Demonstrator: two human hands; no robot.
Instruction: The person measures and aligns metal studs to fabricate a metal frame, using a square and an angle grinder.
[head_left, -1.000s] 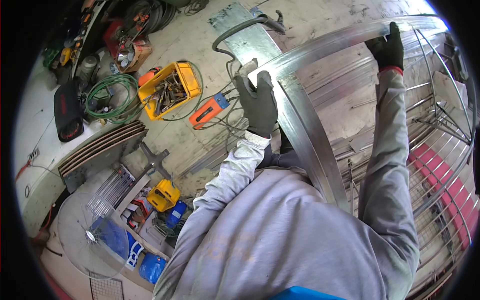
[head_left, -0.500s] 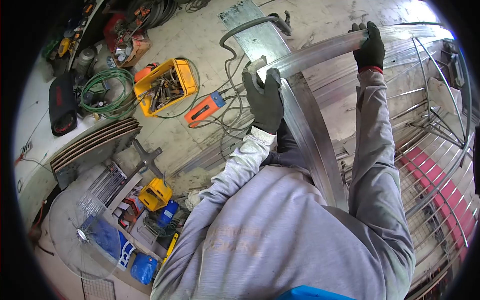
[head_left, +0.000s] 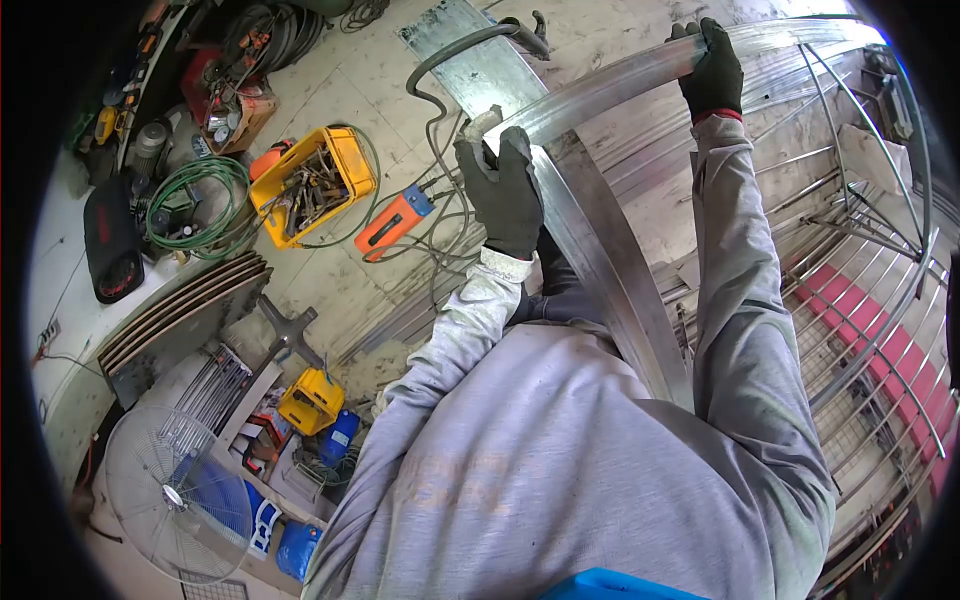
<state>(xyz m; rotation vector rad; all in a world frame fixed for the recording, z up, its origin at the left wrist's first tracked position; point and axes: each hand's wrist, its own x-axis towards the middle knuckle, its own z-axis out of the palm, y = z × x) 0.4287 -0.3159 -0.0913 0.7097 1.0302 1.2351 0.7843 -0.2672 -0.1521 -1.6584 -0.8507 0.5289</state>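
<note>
A long, curved metal bar [head_left: 620,88] runs across the upper middle, its near end between the thumb and fingers of my left hand [head_left: 505,195]. That hand wears a dark glove, with a pale worn patch at a fingertip. Farther along, my right hand [head_left: 713,72], also in a dark glove with a red cuff, is wrapped over the same bar. Below the bar's near end, a straight metal piece [head_left: 600,255] slopes down toward my body, beside a darker curved strip [head_left: 625,230]. A flat metal plate [head_left: 475,62] lies behind my left hand with a cable over it.
To the left are a yellow crate [head_left: 345,160] of tools, an orange and blue power unit [head_left: 398,222] with cables, and a coiled green hose [head_left: 200,200]. A round fan guard [head_left: 178,490] stands lower left. Metal rod framework [head_left: 870,350] occupies the right side.
The view has shifted slightly, so most things sit a little farther left. Both hands keep the same places on the curved bar.
</note>
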